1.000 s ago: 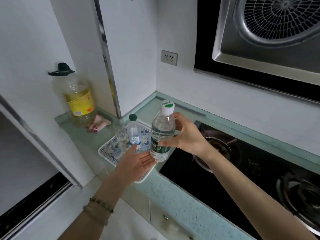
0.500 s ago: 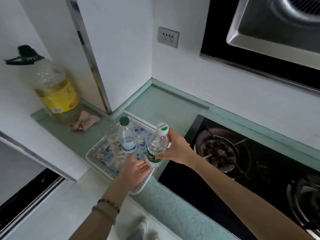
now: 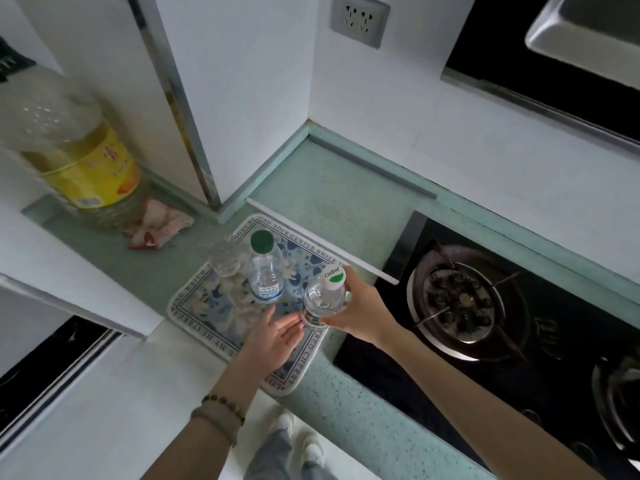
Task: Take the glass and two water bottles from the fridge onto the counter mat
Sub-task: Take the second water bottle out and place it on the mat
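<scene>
Two water bottles (image 3: 265,271) upright, caps up

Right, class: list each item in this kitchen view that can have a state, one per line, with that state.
Glass: upright on the mat, looks empty.
Green-capped bottle: upright on the mat, capped, nobody holding it.
White-capped bottle: capped, gripped by the right hand at the mat's edge.
Left hand: open, palm up, beside that bottle's base.
Oil jug: upright, partly full.
Gas burner: no flame visible.

Oil jug (image 3: 69,147), pink cloth (image 3: 161,227), gas hob (image 3: 464,303), wall socket (image 3: 360,19)
</scene>
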